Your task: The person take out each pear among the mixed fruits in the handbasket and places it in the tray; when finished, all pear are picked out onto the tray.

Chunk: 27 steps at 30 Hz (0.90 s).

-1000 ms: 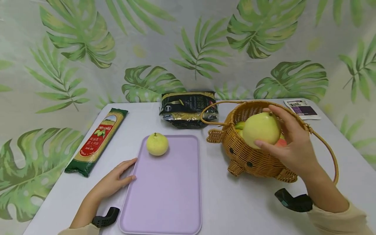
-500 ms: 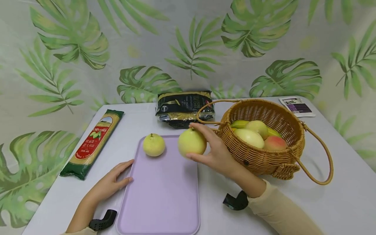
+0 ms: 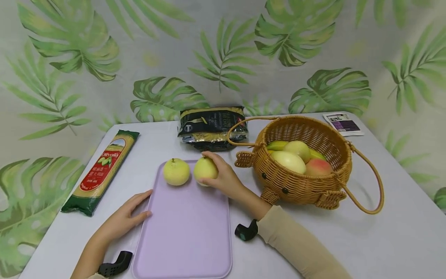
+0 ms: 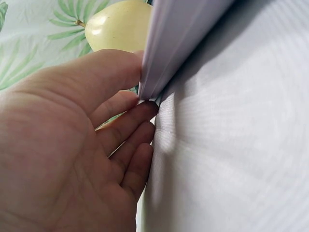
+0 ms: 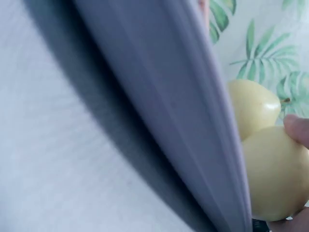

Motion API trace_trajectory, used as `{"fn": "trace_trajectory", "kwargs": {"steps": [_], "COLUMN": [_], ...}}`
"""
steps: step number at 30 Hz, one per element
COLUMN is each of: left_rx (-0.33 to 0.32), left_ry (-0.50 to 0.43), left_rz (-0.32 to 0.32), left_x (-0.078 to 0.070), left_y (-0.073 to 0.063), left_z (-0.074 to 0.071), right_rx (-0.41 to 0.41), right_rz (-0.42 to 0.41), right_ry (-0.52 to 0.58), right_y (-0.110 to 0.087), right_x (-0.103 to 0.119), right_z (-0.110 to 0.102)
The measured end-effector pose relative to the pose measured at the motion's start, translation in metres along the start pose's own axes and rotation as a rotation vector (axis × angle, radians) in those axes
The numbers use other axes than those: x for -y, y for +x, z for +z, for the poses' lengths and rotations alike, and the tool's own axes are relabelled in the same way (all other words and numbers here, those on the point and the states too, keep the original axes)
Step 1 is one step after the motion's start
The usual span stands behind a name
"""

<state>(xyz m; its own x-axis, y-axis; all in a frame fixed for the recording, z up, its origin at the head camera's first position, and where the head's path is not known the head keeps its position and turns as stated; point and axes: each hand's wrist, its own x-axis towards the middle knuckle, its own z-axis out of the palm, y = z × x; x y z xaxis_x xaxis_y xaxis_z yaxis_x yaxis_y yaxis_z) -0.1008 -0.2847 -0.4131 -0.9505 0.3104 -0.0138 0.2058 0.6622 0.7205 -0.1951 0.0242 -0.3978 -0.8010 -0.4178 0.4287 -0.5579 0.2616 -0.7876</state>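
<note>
In the head view a lilac tray (image 3: 184,232) lies on the white table. My right hand (image 3: 226,182) grips a yellow-green pear (image 3: 203,171) from its right side, low over the tray's far right part. A second pear (image 3: 176,172) sits on the far left part of the tray, stem up. The right wrist view has the gripped pear (image 5: 275,179) overlapping the other pear (image 5: 251,108) past the tray's rim. My left hand (image 3: 123,219) touches the tray's left edge with relaxed fingers. Close up, the thumb and fingertips of the left hand (image 4: 82,125) meet the tray's rim (image 4: 154,48).
To the right stands a wicker basket (image 3: 296,190) with an animal face, holding a peach (image 3: 318,166), a pale oval fruit (image 3: 288,162) and other fruit. Behind the tray are black pasta bags (image 3: 212,128). A spaghetti pack (image 3: 101,172) lies left, a white-and-purple packet (image 3: 343,124) back right.
My right hand has carried the pear left from above the basket to the far right part of the tray and lowered it. The left hand stays at the tray's edge.
</note>
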Motion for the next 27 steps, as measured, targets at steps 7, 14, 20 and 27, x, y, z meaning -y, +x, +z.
{"fn": "trace_trajectory", "kwargs": {"steps": [7, 14, 20, 27], "left_rx": [-0.012, -0.019, -0.024, -0.026], "left_ry": [0.0, 0.015, 0.021, 0.021], "left_rz": [0.012, 0.007, 0.016, 0.041], "left_x": [0.002, 0.001, 0.001, 0.004], "left_y": [-0.006, -0.006, -0.002, -0.002], "left_z": [0.001, 0.0, -0.002, 0.0], "right_rx": [0.023, 0.035, 0.063, 0.052], "right_rz": [0.06, 0.101, 0.125, 0.139], "right_ry": [0.085, -0.021, -0.007, -0.013], "right_y": [0.003, 0.007, 0.011, 0.005], "right_x": [-0.006, -0.01, -0.011, 0.006], "right_z": [0.009, 0.011, 0.01, 0.005]}}
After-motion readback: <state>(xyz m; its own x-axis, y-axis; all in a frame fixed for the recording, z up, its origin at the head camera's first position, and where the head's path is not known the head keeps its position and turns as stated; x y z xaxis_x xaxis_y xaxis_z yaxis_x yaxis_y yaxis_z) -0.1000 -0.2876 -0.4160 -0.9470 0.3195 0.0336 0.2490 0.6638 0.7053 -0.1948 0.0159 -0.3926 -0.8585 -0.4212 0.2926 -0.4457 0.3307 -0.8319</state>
